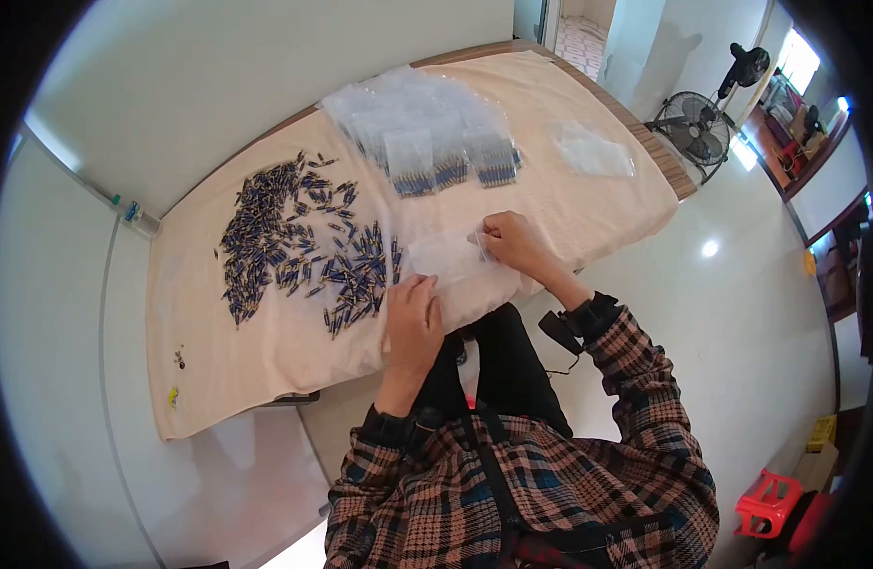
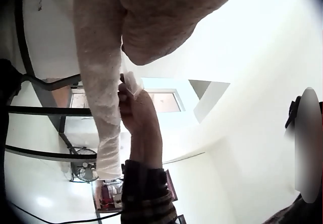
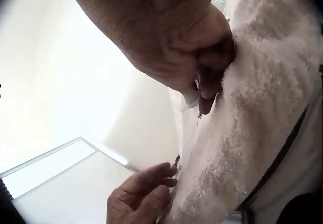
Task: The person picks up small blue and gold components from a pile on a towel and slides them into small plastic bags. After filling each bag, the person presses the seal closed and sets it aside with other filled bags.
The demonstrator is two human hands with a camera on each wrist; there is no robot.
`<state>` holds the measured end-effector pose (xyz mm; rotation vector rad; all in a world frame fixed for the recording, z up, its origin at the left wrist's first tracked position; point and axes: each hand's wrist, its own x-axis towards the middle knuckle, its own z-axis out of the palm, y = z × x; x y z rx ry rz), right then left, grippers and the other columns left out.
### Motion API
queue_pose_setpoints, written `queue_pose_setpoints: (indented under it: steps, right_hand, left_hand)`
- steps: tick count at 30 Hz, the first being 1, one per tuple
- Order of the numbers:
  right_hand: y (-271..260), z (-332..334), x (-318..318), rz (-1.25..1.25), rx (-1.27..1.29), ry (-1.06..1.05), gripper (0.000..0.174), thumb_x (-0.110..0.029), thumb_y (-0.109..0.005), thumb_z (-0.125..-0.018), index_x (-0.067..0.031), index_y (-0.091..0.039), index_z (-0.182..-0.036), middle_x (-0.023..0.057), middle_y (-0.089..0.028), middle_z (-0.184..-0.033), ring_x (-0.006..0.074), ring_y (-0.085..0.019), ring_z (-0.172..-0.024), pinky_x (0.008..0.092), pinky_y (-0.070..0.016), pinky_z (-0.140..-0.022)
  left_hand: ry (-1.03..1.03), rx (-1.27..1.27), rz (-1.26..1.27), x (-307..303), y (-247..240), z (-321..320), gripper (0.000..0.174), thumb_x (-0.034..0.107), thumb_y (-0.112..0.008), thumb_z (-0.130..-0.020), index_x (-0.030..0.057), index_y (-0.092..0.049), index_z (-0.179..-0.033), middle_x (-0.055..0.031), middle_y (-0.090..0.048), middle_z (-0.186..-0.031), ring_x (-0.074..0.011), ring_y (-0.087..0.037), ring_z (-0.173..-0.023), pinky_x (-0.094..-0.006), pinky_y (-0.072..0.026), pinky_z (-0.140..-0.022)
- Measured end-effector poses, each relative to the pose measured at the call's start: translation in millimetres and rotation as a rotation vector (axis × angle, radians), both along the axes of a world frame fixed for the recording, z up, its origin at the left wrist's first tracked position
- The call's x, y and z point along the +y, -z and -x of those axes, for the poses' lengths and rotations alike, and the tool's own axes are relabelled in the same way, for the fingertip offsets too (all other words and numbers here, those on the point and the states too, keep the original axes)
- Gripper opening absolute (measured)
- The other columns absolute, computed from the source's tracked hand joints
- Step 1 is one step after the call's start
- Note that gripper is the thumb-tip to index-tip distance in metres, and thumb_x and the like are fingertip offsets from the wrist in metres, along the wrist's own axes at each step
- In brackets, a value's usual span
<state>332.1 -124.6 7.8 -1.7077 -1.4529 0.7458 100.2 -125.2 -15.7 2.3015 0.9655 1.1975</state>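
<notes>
A clear plastic bag (image 1: 446, 258) lies flat on the cloth in front of me. At its right end my right hand (image 1: 517, 242) pinches the bag's edge between thumb and curled fingers. In the left wrist view, a clear bit of plastic (image 2: 132, 84) sticks out from the right hand's fingers. My left hand (image 1: 414, 318) rests by the bag's left end, fingers loosely extended, beside a loose pile of small dark-blue, brass-tipped pieces (image 1: 356, 275). The right wrist view shows the left hand (image 3: 141, 196) low at the cloth's edge, fingers slightly bent.
Filled bags (image 1: 446, 171) of the same pieces lie at the back middle, before stacked clear bags (image 1: 370, 104). More flat bags (image 1: 593, 150) are at the back right. A larger heap (image 1: 256, 228) spreads left on the cream cloth (image 1: 266, 365). A fan (image 1: 697, 128) stands beyond.
</notes>
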Motion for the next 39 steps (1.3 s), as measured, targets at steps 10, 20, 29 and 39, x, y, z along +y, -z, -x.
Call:
queue_pose_setpoints:
  steps: [10, 20, 29, 39]
  right_hand:
    - [7.0, -8.8, -5.3, -0.269, 0.1, 0.149, 0.019, -0.005, -0.062, -0.084, 0.0041, -0.065, -0.1, 0.007, -0.066, -0.076, 0.0109, -0.061, -0.065, 0.0254, -0.0492, -0.058]
    - [-44.7, 91.0, 1.8, -0.303, -0.064, -0.152, 0.017, -0.003, -0.061, -0.083, 0.0006, -0.065, -0.099, 0.0114, -0.068, -0.08, 0.0173, -0.065, -0.07, 0.0287, -0.051, -0.062]
    - [-10.5, 109.2, 46.2, -0.365, -0.541, -0.281, 0.006, -0.007, -0.064, -0.075, -0.0068, -0.066, -0.08, 0.0109, -0.064, -0.079, 0.0297, -0.063, -0.083, 0.0418, -0.0499, -0.07]
    - [-17.1, 116.8, 57.3, -0.257, -0.866, -0.451, 0.011, -0.008, -0.063, -0.074, -0.0089, -0.067, -0.085, 0.011, -0.059, -0.092, 0.0305, -0.06, -0.091, 0.0405, -0.0499, -0.074]
  left_hand:
    - [0.035, -0.005, -0.077, -2.9, 9.0, 9.9, 0.021, -0.001, -0.061, -0.077, -0.0008, -0.062, -0.099, -0.0155, -0.061, -0.099, -0.0343, -0.057, -0.092, -0.0398, -0.0426, -0.086]
    - [-0.026, 0.189, -0.168, 17.0, -10.9, 62.0, 0.015, 0.001, -0.061, -0.077, 0.0047, -0.064, -0.092, -0.0099, -0.063, -0.082, -0.0286, -0.057, -0.08, -0.0397, -0.0409, -0.069]
    - [-0.064, 0.048, -0.067, 28.9, -13.6, 99.0, 0.019, 0.001, -0.06, -0.074, 0.0033, -0.063, -0.093, -0.011, -0.062, -0.084, -0.0292, -0.056, -0.084, -0.0401, -0.0427, -0.075]
    - [-0.019, -0.01, -0.067, 9.5, 2.7, 87.1, 0.015, -0.004, -0.062, -0.073, 0.0006, -0.063, -0.088, -0.0132, -0.059, -0.084, -0.0321, -0.055, -0.08, -0.0393, -0.0452, -0.07]
